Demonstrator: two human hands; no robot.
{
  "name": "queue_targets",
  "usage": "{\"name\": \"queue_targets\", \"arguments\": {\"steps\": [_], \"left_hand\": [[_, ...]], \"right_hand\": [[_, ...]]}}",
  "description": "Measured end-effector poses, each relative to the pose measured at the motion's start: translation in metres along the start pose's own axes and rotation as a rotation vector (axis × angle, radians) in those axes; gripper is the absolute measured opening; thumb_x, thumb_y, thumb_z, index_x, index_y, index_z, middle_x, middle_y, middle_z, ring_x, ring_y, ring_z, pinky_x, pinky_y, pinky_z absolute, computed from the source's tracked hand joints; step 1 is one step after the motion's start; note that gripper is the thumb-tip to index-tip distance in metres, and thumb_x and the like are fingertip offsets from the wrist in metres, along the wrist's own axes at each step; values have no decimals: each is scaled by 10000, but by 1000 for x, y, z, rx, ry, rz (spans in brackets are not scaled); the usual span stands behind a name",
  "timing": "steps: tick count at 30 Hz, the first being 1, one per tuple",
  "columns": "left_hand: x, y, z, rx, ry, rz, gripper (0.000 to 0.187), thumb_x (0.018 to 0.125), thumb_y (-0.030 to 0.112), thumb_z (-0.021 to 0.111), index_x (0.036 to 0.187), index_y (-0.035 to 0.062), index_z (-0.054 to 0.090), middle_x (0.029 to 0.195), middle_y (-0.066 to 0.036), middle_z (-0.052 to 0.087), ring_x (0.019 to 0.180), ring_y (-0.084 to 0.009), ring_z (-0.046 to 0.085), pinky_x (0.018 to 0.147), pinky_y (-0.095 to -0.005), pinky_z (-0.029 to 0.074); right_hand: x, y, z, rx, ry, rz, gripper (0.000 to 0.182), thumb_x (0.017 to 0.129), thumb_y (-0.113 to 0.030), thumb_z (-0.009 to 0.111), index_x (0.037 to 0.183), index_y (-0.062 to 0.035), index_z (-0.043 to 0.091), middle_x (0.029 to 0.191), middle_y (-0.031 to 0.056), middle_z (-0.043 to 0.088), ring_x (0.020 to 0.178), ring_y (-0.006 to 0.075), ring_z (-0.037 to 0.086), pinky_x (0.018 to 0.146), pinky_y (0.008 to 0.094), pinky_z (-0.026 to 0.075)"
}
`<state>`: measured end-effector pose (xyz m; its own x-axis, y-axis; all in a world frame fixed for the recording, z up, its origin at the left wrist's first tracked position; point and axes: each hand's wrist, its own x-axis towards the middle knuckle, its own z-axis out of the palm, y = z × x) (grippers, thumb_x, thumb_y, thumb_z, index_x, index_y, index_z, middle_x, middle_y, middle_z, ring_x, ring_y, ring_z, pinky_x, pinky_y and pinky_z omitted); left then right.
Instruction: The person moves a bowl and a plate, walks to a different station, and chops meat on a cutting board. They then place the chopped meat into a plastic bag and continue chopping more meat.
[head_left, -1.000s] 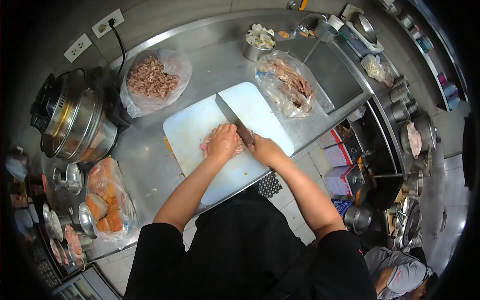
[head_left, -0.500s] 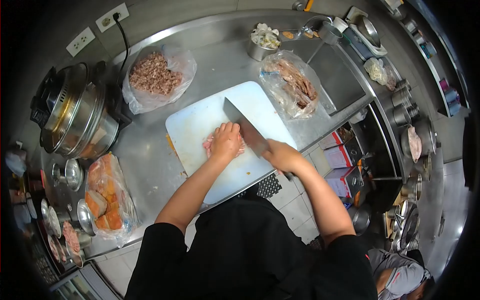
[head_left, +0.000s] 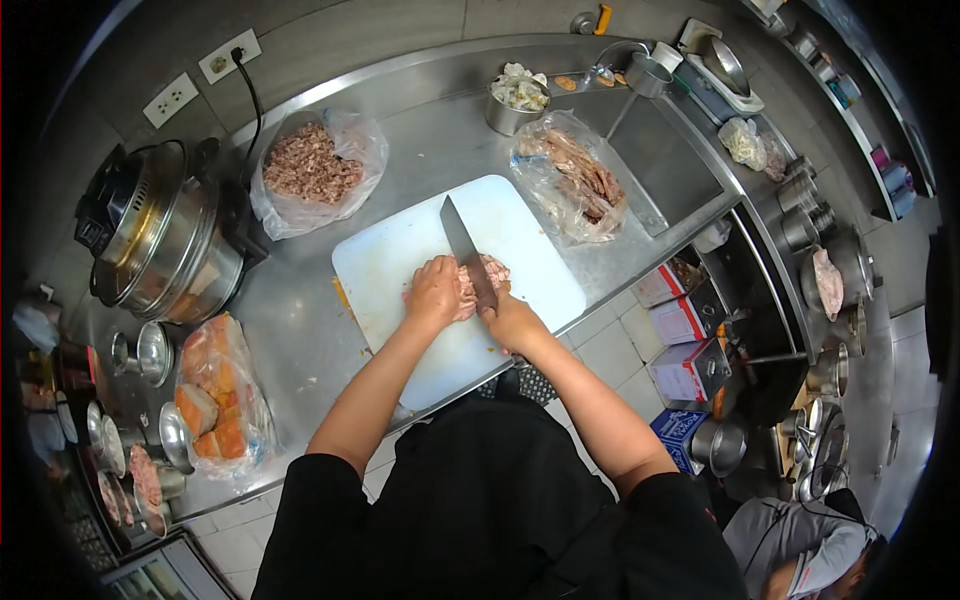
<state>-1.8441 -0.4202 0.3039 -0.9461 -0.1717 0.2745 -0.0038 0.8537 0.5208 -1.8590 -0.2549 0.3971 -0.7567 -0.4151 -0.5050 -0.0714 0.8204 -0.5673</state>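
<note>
A white cutting board (head_left: 375,260) lies at the counter's edge in front of me, with a small pile of pale pink chopped meat (head_left: 495,270) on it. My left hand (head_left: 434,294) rests on the left side of the meat, fingers curled over it. Gripped in my right hand (head_left: 513,322) is a broad-bladed kitchen knife (head_left: 462,240). Its blade points away from me and lies across the meat, close beside my left fingers. The knife's handle is mostly hidden in my fist.
Behind the board are a bag of minced meat (head_left: 312,165), a metal pot of pale food pieces (head_left: 518,92) and a bag of browned meat (head_left: 575,180). A glass-bowled cooker (head_left: 165,240) and a bag of orange-brown chunks (head_left: 212,395) stand left. A person (head_left: 795,545) is at lower right.
My right hand and the knife have moved left, bringing the blade from beside the meat onto it. My left hand has shifted slightly left and nearer me, uncovering more meat.
</note>
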Motion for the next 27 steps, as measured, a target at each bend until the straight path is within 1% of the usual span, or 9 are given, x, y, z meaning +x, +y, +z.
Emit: {"name": "queue_targets", "arguments": {"steps": [2, 8, 10, 11, 13, 16, 20, 25, 27], "left_hand": [[0, 0, 0, 45, -8, 34, 230, 855, 153, 599, 1058, 47, 577, 1044, -115, 597, 1027, -295, 559, 888, -430, 425], [-2, 8, -4, 93, 50, 5, 166, 837, 128, 606, 980, 46, 585, 1013, -115, 569, 1008, -290, 538, 892, -421, 432], [-3, 8, -1, 115, 73, 27, 169, 833, 134, 612, 978, 52, 588, 1010, -107, 573, 1016, -283, 535, 895, -416, 429], [-3, 8, 1, 111, 64, 22, 169, 833, 134, 612, 978, 52, 588, 1010, -107, 573, 1016, -283, 535, 895, -416, 429], [-2, 7, 3, 122, 90, 26, 176, 830, 140, 614, 984, 56, 594, 1003, -100, 579, 1021, -279, 535, 892, -412, 425], [-1, 2, 8, 96, 51, 28, 184, 826, 144, 619, 987, 57, 599, 996, -98, 584, 1021, -280, 537, 884, -412, 421], [2, 5, 2, 118, 25, 41, 189, 821, 146, 626, 986, 57, 602, 997, -96, 587, 1021, -278, 539, 874, -414, 420], [-4, 10, 3, 163, 85, -5, 172, 817, 143, 623, 967, 63, 596, 994, -102, 589, 1004, -278, 540, 866, -415, 423], [-5, 10, 5, 164, 79, -2, 169, 819, 149, 622, 962, 64, 593, 994, -103, 589, 1002, -278, 539, 864, -415, 423]], "right_hand": [[4, -1, 0, 4, -26, 4, 605, 941, -253, 487, 1349, 157, 309, 769, 257, 674, 543, 302, 662, 625, 402, 553], [5, 3, -16, 17, 56, -69, 340, 937, -230, 479, 1121, 50, 539, 737, 220, 684, 579, 324, 674, 671, 432, 550], [-2, 14, -26, -179, 112, -180, 305, 936, -221, 487, 1081, 35, 566, 752, 224, 686, 574, 321, 673, 672, 432, 548], [-15, 11, -37, -178, 105, -172, 305, 936, -221, 487, 1081, 35, 566, 752, 224, 686, 574, 321, 673, 672, 432, 548], [-45, -7, -62, -218, -129, -74, 318, 928, -223, 502, 1096, 41, 560, 772, 229, 685, 591, 331, 675, 687, 434, 548], [-43, -9, -49, -114, -182, 21, 321, 924, -228, 505, 1089, 42, 559, 783, 230, 683, 608, 338, 677, 693, 441, 546], [13, 16, -2, -171, 87, -178, 309, 928, -217, 500, 1081, 46, 556, 775, 232, 680, 596, 337, 671, 681, 445, 546], [-11, 5, -43, -172, -30, -201, 326, 933, -199, 479, 1118, 63, 539, 760, 255, 672, 571, 331, 661, 664, 452, 547], [-40, -13, -55, -140, -186, -70, 337, 936, -198, 461, 1133, 68, 525, 716, 242, 666, 551, 331, 654, 649, 444, 545]]}}
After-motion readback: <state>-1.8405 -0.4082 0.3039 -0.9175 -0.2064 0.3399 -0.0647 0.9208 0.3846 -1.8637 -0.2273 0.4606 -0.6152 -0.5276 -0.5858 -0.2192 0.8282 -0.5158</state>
